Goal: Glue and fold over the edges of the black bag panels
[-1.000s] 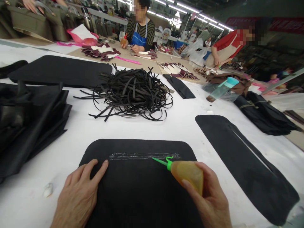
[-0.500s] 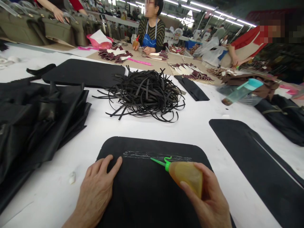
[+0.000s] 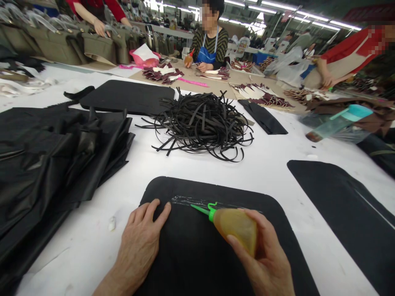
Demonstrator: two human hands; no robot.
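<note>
On my far left, olive bags (image 3: 55,43) stand in a row at the back, a co-worker's hand (image 3: 99,28) on one. In front of them, black sheets (image 3: 55,152) lie in a loose, rumpled heap on the white bench (image 3: 265,164), and a small white scrap (image 3: 112,223) sits just beside it. Further back is a flat black slab (image 3: 126,96).

Next comes the left hand (image 3: 142,238), palm down, half open with the thumb spread from the fingers; it grips nothing and rests on the left edge of the black panel (image 3: 194,255). The panel lies flat at the near side of the bench, with shiny streaks (image 3: 182,200) along its far end. Beyond it is a tangle of black strips (image 3: 203,121), and behind that a co-worker in a blue apron (image 3: 207,55).

The amber bottle (image 3: 236,226) is tilted over the panel, its green nozzle (image 3: 200,209) pointing left at the streaks; I can't tell whether the tip touches. The right hand (image 3: 268,255) is curled round the bottle, thumb on the near side.

To the right lie a folded black piece (image 3: 265,117), a clear flask (image 3: 331,126) with a turquoise lid, and a long black piece (image 3: 336,197).
</note>
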